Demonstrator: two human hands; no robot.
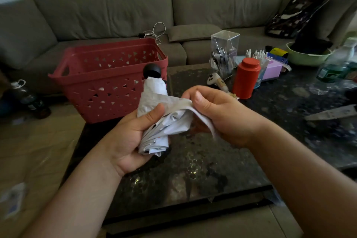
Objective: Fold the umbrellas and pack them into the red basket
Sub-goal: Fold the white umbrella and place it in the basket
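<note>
Looking down from my head, I see a dark, speckled glass-topped table (pixel 193 160) in front of me, with a grey sectional sofa (pixel 116 9) wrapping round behind it and a pale floor to the left. The far right of the table is crowded: a red canister (pixel 245 78), a clear plastic box of pens (pixel 224 52), a green bowl (pixel 307 57) and water bottles (pixel 336 63). The red basket (pixel 110 81) stands at the table's far left corner, its walls pierced with triangular holes, and I can see nothing inside it. Just in front of it I hold the white umbrella (pixel 154 106) above the table, collapsed short, its round black knob (pixel 152 71) pointing up and away from me, the fabric crumpled and loosely bunched. My left hand (pixel 131 137) is wrapped round the lower part of the bundle, thumb across the front. My right hand (pixel 214 114) pinches a loose flap of the canopy between thumb and fingers, drawn out to the right.
</note>
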